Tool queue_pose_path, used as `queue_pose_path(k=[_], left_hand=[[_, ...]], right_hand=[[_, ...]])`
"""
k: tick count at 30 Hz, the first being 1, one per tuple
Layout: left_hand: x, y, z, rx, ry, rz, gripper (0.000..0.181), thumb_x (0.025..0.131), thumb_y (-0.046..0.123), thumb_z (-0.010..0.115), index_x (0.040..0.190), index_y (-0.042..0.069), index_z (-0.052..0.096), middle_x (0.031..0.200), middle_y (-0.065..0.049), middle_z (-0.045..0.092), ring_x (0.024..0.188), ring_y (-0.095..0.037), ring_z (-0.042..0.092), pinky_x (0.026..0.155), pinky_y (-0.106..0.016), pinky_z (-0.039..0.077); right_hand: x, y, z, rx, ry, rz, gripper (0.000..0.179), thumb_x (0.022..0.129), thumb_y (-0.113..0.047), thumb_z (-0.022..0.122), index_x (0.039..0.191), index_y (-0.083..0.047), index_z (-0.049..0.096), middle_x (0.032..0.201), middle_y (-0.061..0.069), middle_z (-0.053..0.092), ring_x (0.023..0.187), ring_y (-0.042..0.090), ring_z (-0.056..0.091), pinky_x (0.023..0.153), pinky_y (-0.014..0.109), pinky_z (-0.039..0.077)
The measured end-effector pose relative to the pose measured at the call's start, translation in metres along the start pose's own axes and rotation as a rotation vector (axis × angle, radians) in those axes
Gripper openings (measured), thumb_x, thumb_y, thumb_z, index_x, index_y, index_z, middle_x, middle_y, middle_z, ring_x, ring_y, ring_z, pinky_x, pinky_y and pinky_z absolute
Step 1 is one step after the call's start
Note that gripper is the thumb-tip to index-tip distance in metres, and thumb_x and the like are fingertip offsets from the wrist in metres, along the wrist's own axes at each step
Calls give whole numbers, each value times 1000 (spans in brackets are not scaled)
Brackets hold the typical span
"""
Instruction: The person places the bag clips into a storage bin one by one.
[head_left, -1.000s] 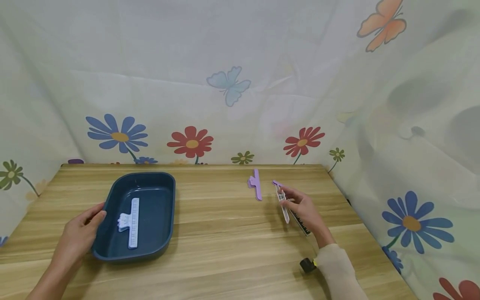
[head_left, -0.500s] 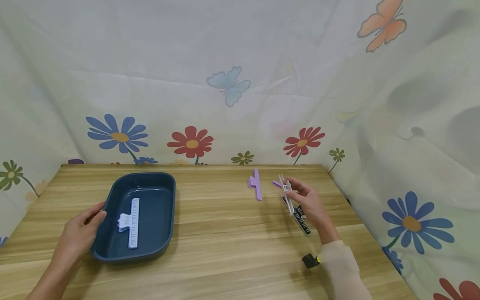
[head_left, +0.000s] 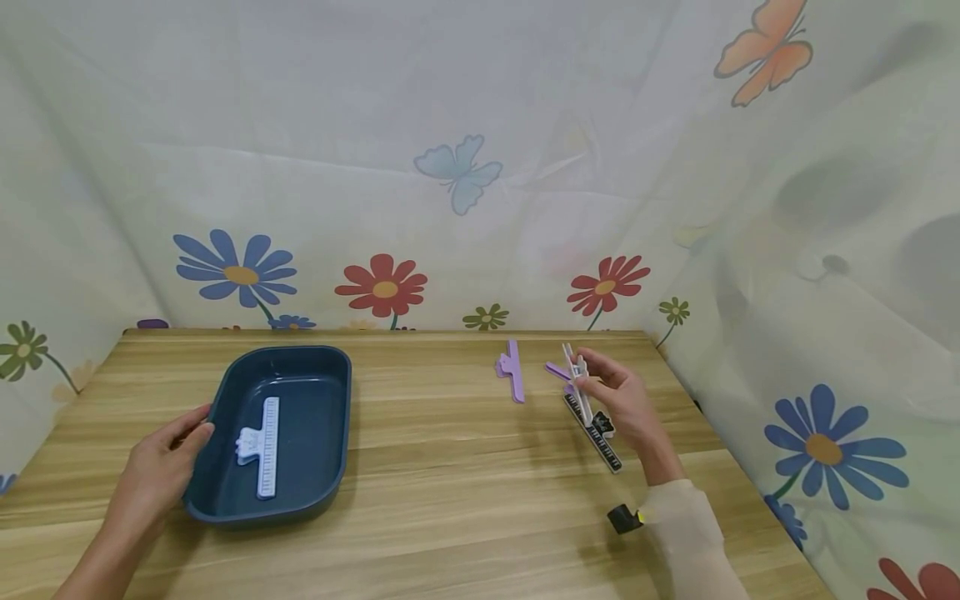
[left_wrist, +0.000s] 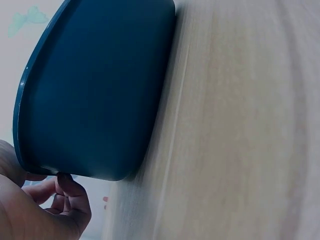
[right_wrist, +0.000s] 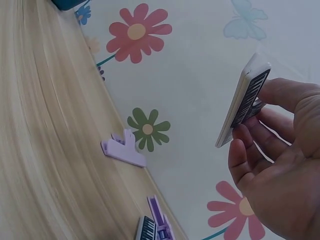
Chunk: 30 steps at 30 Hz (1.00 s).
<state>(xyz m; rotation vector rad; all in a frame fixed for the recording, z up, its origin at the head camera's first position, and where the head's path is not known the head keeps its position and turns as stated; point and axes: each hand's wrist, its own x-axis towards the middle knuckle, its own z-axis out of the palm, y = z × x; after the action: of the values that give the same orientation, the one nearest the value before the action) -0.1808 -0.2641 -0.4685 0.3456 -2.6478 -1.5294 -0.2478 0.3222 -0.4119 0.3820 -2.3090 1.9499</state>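
Observation:
My left hand (head_left: pixel 159 471) grips the left rim of a dark blue plastic basin (head_left: pixel 318 467), thumb over the edge. In the basin lies a pale blue clip (head_left: pixel 267 450) with a ruler-like pattern. My right hand (head_left: pixel 624 408) pinches a white bag clip (head_left: pixel 577 392) above the table; the right wrist view shows black piano-key markings along the clip's bar (right_wrist: pixel 250 97). Below it on the table lie a black piano-key clip (head_left: pixel 603 450) and, partly hidden, a purple clip (head_left: pixel 557 369). Another purple clip (head_left: pixel 514 372) lies to the left of these.
The wooden table (head_left: pixel 435 500) ends at a flower-printed cloth (head_left: pixel 300 192) at the back and sides. A small black object with a yellow bit (head_left: pixel 623 518) shows at the right sleeve (head_left: pixel 686 533).
My right hand has moved slightly right and back with the white clip, tilting it more upright. More of the black clip beneath shows. My left hand and the basin have stayed put.

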Motion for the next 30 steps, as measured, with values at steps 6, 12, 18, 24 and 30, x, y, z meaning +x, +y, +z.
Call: queue_pose_path(k=[6,12,18,24,30], left_hand=[[0,2,0,0,-1,-7,65,112,46,35,160,2,33,159,-33,32,142,-54,34,106,-70,33],[0,4,-1,-9,-10,-20,65,112,45,35,160,0,32,159,-34,31,143,-54,32,108,-70,32],[0,4,-1,-11,-15,-23,64,112,43,34,160,0,32,159,-34,31,142,-53,33,107,-70,33],[-1,4,-1,-12,-14,-20,64,112,43,35,160,0,32,159,-34,30,142,-54,33,107,-70,33],[-1,5,-1,-20,-18,-8,64,112,43,35,159,-1,32,159,-35,30,142,-55,32,108,-70,32]], right_hand=[[0,-1,0,-2,3,-4,50,100,-4,68,145,7,52,130,12,64,110,12,61,93,22,54],[-1,-4,3,-20,8,13,51,99,-6,69,146,7,51,132,14,63,111,15,61,92,22,53],[1,-6,10,-45,-14,12,51,100,-6,69,146,4,52,131,16,62,105,15,62,85,25,53],[4,-8,20,-38,-37,1,51,100,-6,68,147,5,51,135,24,58,107,15,62,88,24,54],[9,-13,31,-6,-41,-6,50,99,-3,68,146,5,53,136,24,58,107,17,62,87,22,54]])
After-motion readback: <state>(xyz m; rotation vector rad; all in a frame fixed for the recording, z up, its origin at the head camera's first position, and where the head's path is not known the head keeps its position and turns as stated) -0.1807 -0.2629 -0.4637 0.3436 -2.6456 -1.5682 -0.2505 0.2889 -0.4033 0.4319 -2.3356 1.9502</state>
